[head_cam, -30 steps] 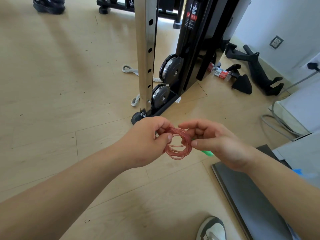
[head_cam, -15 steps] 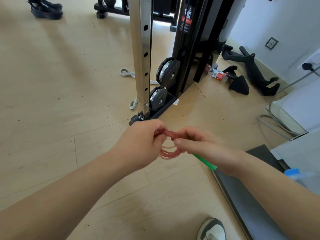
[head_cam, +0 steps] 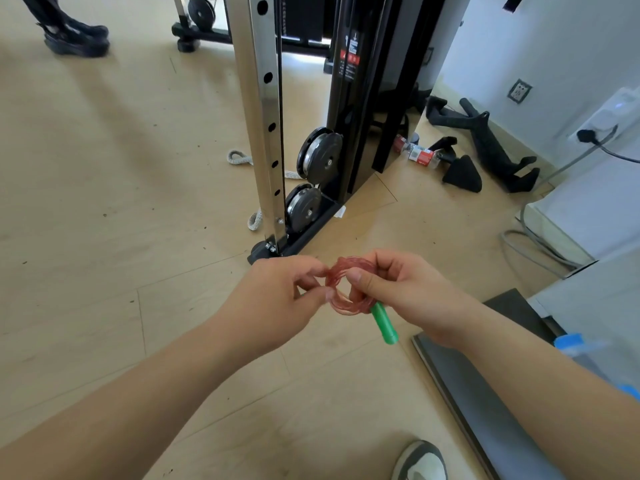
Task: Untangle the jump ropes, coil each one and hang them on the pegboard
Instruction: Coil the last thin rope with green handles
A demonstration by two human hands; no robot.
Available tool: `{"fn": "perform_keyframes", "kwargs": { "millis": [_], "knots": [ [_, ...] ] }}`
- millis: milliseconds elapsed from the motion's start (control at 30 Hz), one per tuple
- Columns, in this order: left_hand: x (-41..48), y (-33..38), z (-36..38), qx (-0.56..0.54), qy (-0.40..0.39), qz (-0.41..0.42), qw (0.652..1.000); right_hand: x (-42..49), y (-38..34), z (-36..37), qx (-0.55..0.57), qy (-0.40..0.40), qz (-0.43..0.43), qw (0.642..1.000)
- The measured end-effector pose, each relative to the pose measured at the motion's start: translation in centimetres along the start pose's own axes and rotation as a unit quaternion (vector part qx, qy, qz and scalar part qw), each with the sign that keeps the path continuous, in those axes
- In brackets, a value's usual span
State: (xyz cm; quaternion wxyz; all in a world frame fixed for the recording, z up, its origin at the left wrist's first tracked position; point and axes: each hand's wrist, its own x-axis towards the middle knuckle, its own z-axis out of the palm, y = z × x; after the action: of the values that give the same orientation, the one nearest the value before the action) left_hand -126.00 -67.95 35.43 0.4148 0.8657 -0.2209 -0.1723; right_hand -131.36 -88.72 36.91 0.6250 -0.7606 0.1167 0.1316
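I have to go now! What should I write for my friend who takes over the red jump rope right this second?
Left hand: pinches the left side of the red rope coil.
Right hand: grips the coil's right side; the green handle sticks out below it.
Done: this rope is wound into a small coil, held above the floor.
Left: secure the coil and hang it. No pegboard is in view, so find it first.
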Motion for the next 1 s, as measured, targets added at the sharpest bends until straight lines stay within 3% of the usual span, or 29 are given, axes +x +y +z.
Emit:
{"fn": "perform_keyframes", "kwargs": {
  "millis": [233,467,633,833,1000],
  "knots": [
    [1.3,0.7,0.4,0.004,-0.006,-0.033,0.999,0.4,-0.2,-0.7,-0.052,0.079,0.026,0.995],
    [3.9,1.1,2.3,-0.060,0.067,-0.047,0.995,1.7,0.6,-2.6,0.015,0.103,0.037,0.994],
    [9.2,3.6,3.0,-0.062,0.017,-0.005,0.998,3.5,-0.4,-5.3,0.100,0.105,0.055,0.988],
    [13.3,13.1,-0.7,-0.071,-0.067,0.027,0.995,1.4,-7.1,-12.5,0.110,0.123,0.078,0.983],
    [14.4,24.5,-4.9,-0.076,-0.082,0.057,0.992,-3.1,-17.7,-18.7,0.020,0.140,0.056,0.988]
  ]
}}
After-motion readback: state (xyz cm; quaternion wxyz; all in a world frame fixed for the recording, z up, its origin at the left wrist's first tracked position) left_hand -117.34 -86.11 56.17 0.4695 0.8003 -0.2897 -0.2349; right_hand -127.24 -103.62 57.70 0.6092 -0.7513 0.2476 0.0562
